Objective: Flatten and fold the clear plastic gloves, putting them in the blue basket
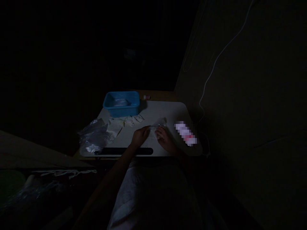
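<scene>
Pinches in left hand (139, 137), and touches with half-curled right hand (166, 140), grip unclear, clear plastic (160, 122) at blue tub (123, 111)'s four o'clock above desk (165, 109), likely light, limp, slippery, best gripped by edges.

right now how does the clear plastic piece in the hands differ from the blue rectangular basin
The clear plastic piece is see-through; the blue rectangular basin is opaque. The piece is held crumpled, the basin stands untouched. The basin is larger than the piece. Both look plastic.

Wht tbl (171, 110) w/ bin (124, 111), plstc bag (93, 137)
</scene>
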Tool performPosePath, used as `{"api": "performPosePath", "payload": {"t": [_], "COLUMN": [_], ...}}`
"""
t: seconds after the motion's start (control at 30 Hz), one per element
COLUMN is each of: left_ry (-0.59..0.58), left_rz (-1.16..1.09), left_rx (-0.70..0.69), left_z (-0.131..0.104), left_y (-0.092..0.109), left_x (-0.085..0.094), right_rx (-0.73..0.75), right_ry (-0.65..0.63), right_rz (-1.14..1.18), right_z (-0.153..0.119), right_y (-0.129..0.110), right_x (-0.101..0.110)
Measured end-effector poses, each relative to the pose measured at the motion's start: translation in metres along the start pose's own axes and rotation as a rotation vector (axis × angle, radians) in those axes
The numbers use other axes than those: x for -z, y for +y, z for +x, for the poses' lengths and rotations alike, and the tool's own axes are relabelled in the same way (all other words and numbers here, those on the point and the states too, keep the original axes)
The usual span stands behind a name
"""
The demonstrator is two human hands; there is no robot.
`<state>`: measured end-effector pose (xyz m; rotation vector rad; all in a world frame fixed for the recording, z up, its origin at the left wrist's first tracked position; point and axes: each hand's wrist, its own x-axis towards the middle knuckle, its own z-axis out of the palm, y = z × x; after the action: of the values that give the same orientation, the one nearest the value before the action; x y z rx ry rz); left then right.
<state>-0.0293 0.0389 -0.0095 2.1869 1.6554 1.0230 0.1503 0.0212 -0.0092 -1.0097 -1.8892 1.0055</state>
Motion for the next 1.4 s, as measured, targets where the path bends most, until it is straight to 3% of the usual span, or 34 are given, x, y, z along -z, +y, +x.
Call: {"api": "performPosePath", "payload": {"t": [0.2,0.4,0.53,0.87,1.4], "left_ry": [-0.003,-0.004,0.005,0.010,-0.017], "left_rz": [-0.008,-0.035,-0.035,-0.005,-0.018], "left_rx": [0.011,0.010,0.008,-0.004,-0.020], "left_z": [0.000,0.000,0.000,0.000,-0.001], "left_y": [0.003,0.000,0.001,0.000,0.001], "left_x": [0.003,0.000,0.000,0.000,0.000], "right_rx": [0.057,0.203,0.277,0.198,0.189], "right_ry": [-0.035,-0.068,-0.117,-0.083,-0.024], "right_rz": [-0.226,-0.640,-0.786,-0.875,-0.895], "right_z": [-0.001,-0.002,-0.006,-0.005,-0.002], "right_y": [-0.002,-0.021,-0.022,-0.018,-0.004], "right_x": [-0.012,0.004,0.007,-0.002,0.009]}}
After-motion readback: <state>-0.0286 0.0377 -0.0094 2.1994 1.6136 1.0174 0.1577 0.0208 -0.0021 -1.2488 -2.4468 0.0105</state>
